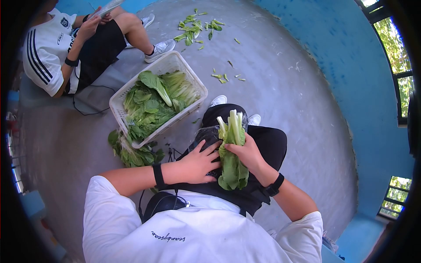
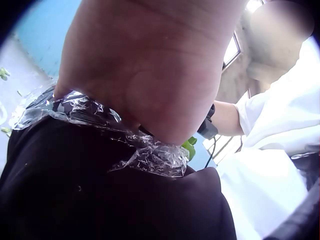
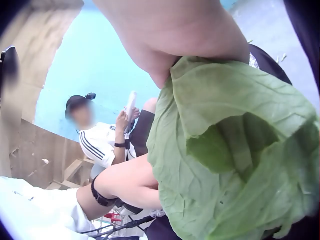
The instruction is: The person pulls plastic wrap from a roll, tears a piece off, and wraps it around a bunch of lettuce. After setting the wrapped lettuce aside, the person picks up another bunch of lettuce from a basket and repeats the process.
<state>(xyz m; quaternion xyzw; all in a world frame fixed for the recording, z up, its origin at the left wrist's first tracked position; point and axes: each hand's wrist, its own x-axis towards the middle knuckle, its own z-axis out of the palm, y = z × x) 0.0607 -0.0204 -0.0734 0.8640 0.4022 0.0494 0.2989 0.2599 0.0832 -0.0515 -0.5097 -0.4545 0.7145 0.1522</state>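
My right hand (image 1: 250,153) grips a bunch of leafy greens (image 1: 233,173) above the lap, its pale cut stems pointing away from me and its leaves toward my shirt. Broad green leaves (image 3: 200,115) fill much of the right wrist view, below the hand. My left hand (image 1: 197,164) lies with fingers spread on clear plastic film (image 1: 205,136) over the black-clad thigh, its fingertips right beside the greens. In the left wrist view, the crinkled film (image 2: 160,159) shows beneath the heel of the hand; its fingers are hidden.
A white plastic crate (image 1: 199,81) full of leafy greens stands ahead to the left, with more greens (image 1: 136,151) on the floor beside it. Trimmed leaves (image 1: 190,30) lie scattered farther off. Another person (image 1: 48,48) sits at the left, holding a clear plastic item.
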